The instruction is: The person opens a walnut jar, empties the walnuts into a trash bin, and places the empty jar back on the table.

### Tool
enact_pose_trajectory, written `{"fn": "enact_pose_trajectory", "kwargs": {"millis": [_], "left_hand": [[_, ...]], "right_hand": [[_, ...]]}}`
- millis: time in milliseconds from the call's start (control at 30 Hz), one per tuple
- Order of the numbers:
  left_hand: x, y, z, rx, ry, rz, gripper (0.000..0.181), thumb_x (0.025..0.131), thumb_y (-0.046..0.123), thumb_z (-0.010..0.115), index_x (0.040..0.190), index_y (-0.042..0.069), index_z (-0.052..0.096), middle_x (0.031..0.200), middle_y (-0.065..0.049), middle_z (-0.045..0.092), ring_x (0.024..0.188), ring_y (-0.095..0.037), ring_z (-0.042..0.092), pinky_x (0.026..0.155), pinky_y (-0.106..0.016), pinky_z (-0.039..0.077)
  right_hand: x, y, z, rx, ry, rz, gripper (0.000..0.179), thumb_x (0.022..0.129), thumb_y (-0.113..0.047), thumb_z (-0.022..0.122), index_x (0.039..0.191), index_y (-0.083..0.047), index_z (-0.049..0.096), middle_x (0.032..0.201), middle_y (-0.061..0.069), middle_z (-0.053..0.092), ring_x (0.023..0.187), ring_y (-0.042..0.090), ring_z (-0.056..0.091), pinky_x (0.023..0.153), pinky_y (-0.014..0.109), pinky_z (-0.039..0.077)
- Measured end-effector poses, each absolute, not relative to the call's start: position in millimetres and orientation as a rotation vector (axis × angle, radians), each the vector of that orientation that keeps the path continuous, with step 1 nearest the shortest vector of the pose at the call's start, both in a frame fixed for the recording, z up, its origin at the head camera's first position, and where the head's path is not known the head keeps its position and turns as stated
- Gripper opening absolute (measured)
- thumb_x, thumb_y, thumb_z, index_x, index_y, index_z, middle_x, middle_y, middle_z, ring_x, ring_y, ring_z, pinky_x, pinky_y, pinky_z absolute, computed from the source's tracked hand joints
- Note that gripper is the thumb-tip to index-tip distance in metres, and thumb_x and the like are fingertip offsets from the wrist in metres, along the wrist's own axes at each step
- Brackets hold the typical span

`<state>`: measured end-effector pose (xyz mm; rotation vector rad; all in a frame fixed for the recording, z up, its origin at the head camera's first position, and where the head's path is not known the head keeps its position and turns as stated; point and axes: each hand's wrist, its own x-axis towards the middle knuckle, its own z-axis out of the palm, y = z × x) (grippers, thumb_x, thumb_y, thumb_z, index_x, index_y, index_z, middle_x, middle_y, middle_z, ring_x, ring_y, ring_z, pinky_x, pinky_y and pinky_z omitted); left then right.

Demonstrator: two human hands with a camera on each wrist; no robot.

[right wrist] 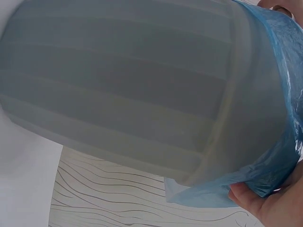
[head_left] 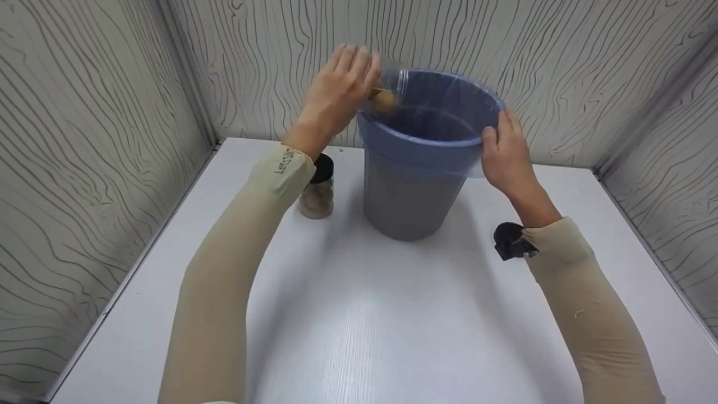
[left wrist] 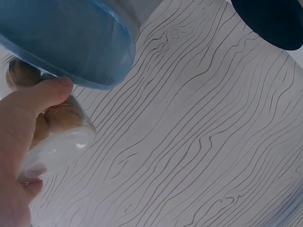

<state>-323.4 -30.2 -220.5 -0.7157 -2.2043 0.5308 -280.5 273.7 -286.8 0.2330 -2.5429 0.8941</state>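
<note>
My left hand grips a clear jar, tipped so that its mouth points over the left rim of a grey bin. Round brown pieces lie inside the jar near its mouth; what kind they are I cannot tell. A thin blue bag lines the bin and is folded down outside over its rim. On the right side, my right hand holds the bag-covered rim, thumb outside against the bag.
A second clear jar with a black lid and brown contents stands on the white table, left of the bin. Beside the right cuff shows a black rounded object. Wood-patterned panels enclose the table at the back and sides.
</note>
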Motion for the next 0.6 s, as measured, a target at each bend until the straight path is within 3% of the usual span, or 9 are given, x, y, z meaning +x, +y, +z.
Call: {"fn": "enact_pose_trajectory", "kwargs": {"millis": [367,600], "left_hand": [[-322.8,-19.1,-219.7,-0.73,-2.074,0.745,0.07,0.079,0.006,0.065,0.14,-0.003,0.032,0.134,-0.022,0.043,0.125,-0.035,0.041,0.109,-0.043,0.026],[-325.4,-18.3,-222.6,-0.709,-1.98,0.795,0.063,0.084,0.005,0.064,0.14,0.002,0.036,0.135,-0.019,0.043,0.126,-0.033,0.041,0.109,-0.041,0.027]], "right_hand": [[-281.2,275.7,-288.3,0.236,-2.539,0.897,0.06,0.1,-0.027,0.023,0.146,0.01,0.015,0.152,0.025,0.013,0.141,0.034,0.01,0.113,0.042,0.009],[-281.1,274.0,-289.9,0.226,-2.553,0.878,0.061,0.1,-0.029,0.022,0.145,0.011,0.015,0.152,0.027,0.012,0.141,0.035,0.01,0.113,0.043,0.01]]}}
